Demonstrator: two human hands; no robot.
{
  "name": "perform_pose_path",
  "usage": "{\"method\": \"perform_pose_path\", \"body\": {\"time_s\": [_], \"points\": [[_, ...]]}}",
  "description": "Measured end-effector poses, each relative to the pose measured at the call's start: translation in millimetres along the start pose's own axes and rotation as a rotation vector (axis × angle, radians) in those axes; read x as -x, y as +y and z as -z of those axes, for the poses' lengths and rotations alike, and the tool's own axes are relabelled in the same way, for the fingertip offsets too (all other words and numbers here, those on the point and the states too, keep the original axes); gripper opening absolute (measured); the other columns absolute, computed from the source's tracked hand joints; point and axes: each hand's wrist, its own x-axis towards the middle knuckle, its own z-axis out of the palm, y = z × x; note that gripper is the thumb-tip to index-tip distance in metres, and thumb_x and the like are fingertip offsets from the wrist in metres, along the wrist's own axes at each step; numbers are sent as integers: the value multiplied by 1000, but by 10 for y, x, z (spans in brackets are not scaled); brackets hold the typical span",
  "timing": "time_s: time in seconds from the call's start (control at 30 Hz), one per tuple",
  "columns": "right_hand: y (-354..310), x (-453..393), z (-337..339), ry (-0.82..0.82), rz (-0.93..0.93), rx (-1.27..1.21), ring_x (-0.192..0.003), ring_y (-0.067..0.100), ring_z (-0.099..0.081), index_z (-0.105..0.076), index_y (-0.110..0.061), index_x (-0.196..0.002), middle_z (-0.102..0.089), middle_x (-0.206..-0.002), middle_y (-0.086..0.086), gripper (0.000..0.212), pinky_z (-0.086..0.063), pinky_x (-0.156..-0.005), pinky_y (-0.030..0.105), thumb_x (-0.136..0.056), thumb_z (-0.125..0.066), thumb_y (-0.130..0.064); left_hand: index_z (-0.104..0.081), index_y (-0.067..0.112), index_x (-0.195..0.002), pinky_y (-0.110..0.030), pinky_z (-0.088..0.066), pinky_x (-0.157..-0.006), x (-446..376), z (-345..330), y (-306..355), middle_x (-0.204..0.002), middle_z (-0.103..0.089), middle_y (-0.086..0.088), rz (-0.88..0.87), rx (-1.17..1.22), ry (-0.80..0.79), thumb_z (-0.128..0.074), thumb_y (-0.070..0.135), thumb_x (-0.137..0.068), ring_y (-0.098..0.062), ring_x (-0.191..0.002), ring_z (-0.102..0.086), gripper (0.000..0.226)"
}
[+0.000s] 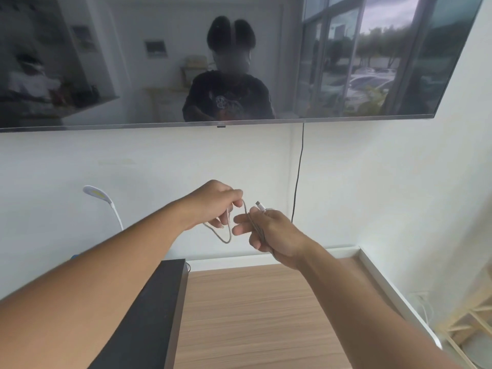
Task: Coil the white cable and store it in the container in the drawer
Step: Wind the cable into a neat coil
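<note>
The white cable [226, 237] hangs between both hands in the air above the wooden cabinet top. My left hand [215, 202] pinches one strand between thumb and fingers, and a short loop droops below it. My right hand [271, 233] grips a bundle of gathered strands, with the white plug end [260, 206] sticking up out of the fist. The two hands are close together, a few centimetres apart. No drawer or container shows in this view.
A wooden cabinet top [253, 315] with a white rim lies below. A black soundbar [149, 310] lies at its left. A wall-mounted TV [213, 62] hangs above, a black cord [299, 169] dropping from it. A white lamp [106, 201] stands at left, a wooden rack [468, 323] at right.
</note>
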Motion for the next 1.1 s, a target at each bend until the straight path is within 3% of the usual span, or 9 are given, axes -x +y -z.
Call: {"method": "perform_pose_path", "body": {"time_s": [0.1,0.23,0.3,0.33,0.47,0.6,0.7,0.9,1.1], "points": [[10,-56,4,90,29,-85,-57,13,-53,-64,-3,-119,-78,-99,5,44,-37,-52,24,-112,-32,-32,-70,24,-81,-31,-54,-59,69,-82,29,-65,-58,7,-99,-189,63,-50,40,-95,-9,-49,-58,30],[-32,-120,-31,150,63,-250,-75,17,-68,-64,6,-121,-74,-107,15,48,-50,-68,29,-112,-29,-27,-62,33,-79,-37,-55,-66,181,-264,-26,-70,-65,23,-211,-417,149,-43,49,-93,-11,-68,-65,29],[-74,-161,-57,195,81,-409,-87,22,-71,-60,8,-125,-74,-106,17,46,-57,-82,34,-113,-30,-25,-60,35,-82,-36,-53,-65,225,-346,-73,-72,-60,41,-231,-421,183,-39,50,-93,-7,-68,-65,27],[-95,-178,-66,216,93,-490,-89,24,-73,-58,7,-125,-76,-106,16,44,-58,-82,34,-113,-30,-24,-60,36,-83,-39,-55,-67,240,-375,-101,-72,-59,44,-228,-382,184,-39,49,-93,-9,-68,-66,27],[-179,-220,-61,250,115,-682,-81,22,-76,-59,2,-121,-80,-96,10,38,-59,-76,34,-113,-32,-24,-63,38,-80,-50,-60,-72,302,-477,-221,-60,-61,17,-170,-204,150,-41,48,-90,-21,-60,-65,26],[-268,-234,24,276,131,-775,-62,14,-69,-61,-4,-110,-72,-73,-2,34,-56,-61,25,-112,-33,-23,-66,31,-79,-34,-56,-60,365,-594,-421,-64,-60,10,-119,-50,58,-45,41,-97,-11,-51,-57,29],[-320,-220,74,249,108,-819,-53,9,-55,-60,-9,-98,-61,-67,-4,31,-47,-53,21,-111,-34,-21,-64,20,-83,-32,-49,-59,385,-631,-532,-70,-58,3,-76,33,-31,-44,34,-104,-14,-53,-57,31],[-471,-126,157,177,145,-773,-45,4,-35,-57,-11,-92,-51,-67,-4,28,-29,-44,14,-110,-35,-15,-61,19,-85,-37,-52,-66,395,-552,-689,-72,-63,4,20,143,-233,-42,32,-106,-15,-66,-58,31],[-448,58,206,-83,92,-621,-48,4,-19,-56,-12,-91,-42,-64,-7,29,-21,-42,14,-110,-36,-20,-65,20,-90,-28,-40,-64,280,-430,-814,-80,-69,11,64,108,-93,-44,31,-104,-12,-71,-52,28]]}}
